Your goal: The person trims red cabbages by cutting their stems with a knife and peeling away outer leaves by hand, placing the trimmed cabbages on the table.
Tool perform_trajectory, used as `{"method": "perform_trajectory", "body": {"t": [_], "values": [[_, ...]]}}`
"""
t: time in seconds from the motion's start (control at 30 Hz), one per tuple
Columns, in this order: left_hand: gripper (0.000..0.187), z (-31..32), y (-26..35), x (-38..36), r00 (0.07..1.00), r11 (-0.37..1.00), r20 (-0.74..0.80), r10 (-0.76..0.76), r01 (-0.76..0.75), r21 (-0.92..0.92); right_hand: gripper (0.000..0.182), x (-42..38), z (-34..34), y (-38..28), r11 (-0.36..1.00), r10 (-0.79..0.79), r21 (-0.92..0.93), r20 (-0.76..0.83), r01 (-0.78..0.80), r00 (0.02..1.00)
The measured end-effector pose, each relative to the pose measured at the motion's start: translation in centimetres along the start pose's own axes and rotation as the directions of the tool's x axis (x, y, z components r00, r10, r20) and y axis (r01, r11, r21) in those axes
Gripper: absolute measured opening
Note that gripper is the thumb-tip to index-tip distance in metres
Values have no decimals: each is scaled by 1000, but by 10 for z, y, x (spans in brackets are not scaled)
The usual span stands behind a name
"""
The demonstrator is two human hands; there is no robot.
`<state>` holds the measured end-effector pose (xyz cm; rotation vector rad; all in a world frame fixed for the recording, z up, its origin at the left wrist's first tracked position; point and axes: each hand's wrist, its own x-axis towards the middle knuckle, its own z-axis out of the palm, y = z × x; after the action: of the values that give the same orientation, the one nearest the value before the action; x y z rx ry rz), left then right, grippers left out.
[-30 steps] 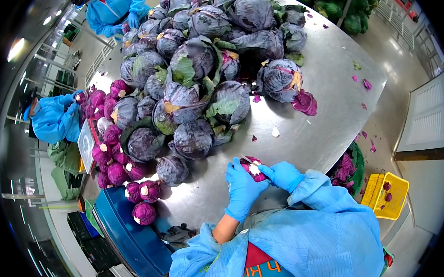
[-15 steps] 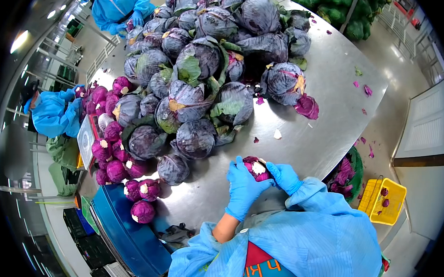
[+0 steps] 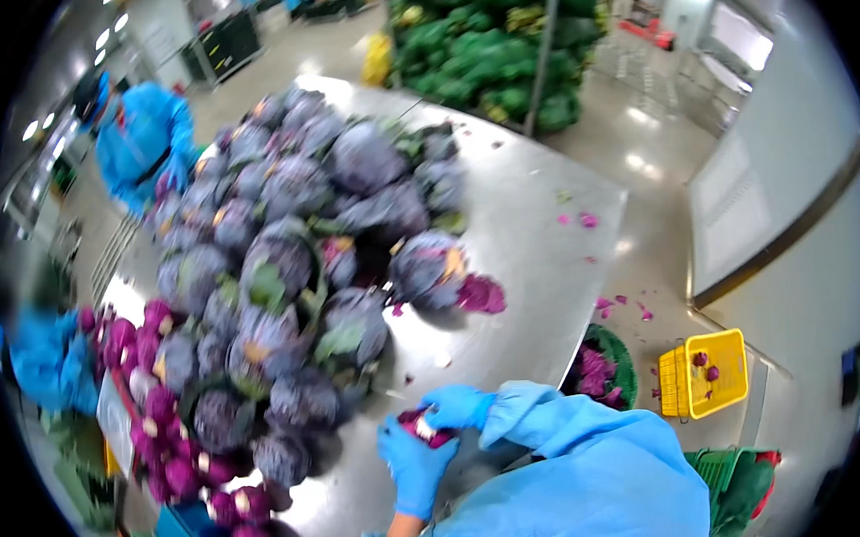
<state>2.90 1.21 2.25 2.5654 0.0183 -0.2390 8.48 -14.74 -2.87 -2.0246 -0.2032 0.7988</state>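
In a blue glove, my left hand is wrapped round a small trimmed red cabbage, holding it just above the steel table. The cabbage is purple with a pale cut patch facing up. My right hand, also gloved in blue, is closed against the cabbage's top and far side, its fingertips partly hidden. Left of my hands lies a large heap of untrimmed red cabbages with dull outer leaves. Peeled red cabbages are gathered along the table's left side.
One co-worker stands at the far left; another person's blue sleeve is nearer. On the floor to the right are a green basket of purple leaves and a yellow crate. Bagged green produce is stacked behind.
My view has swung right, so the table and heap appear shifted left and lower. My right hand has moved from the cabbage's right side to over its top; my left hand still holds it.
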Motion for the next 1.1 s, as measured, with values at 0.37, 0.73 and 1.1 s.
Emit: {"method": "perform_trajectory", "body": {"t": [0.37,0.73,1.1], "values": [[53,10,7,22,988,909,126,89,-132,396,39,-7,1,-25,946,48,-319,-19,-51,999],[55,8,16,21,989,917,89,116,-141,372,38,-6,0,-7,947,-1,-318,-99,-31,995],[83,-10,-30,-18,921,929,-120,370,-363,75,32,-15,6,78,959,209,-101,-387,-266,898]]}}
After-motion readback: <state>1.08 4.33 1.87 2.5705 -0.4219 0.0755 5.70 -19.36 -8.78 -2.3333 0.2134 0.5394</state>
